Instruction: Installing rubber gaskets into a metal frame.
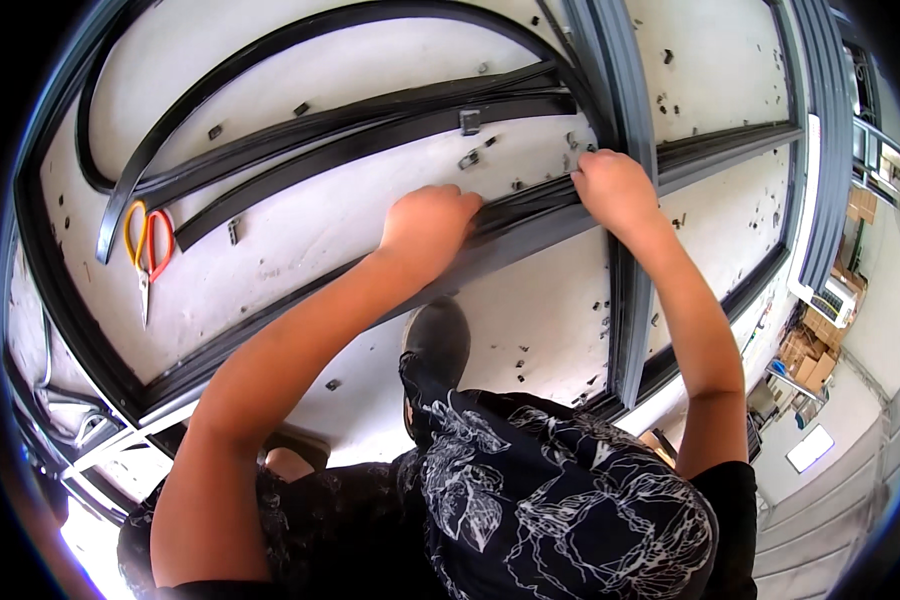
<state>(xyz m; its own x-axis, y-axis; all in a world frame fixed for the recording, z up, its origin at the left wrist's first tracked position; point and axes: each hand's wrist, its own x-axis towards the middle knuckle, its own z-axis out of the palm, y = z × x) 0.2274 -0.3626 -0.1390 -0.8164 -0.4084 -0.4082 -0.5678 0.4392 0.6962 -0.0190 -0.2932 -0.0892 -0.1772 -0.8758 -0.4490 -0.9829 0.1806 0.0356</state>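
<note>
My left hand [428, 230] is closed, knuckles up, at a black rubber strip [530, 203] lying along a dark metal crossbar [530, 240]. Further along the same strip, near where the crossbar meets an upright bar, my right hand [615, 188] pinches it with bent fingers. The fingertips of both hands are partly hidden. Beyond my hands lie more long black strips [310, 172], one of them curving in a wide arc [240, 55]. Scissors [144, 275] with one yellow and one red handle rest on the white surface at the left.
A large dark metal frame [630, 80] surrounds white panels [300, 225]. Small black pieces [470, 122] are scattered across them. My shoe [438, 340] stands on the near panel. At the far right are stacked grey profiles [828, 150] and cardboard boxes [808, 355].
</note>
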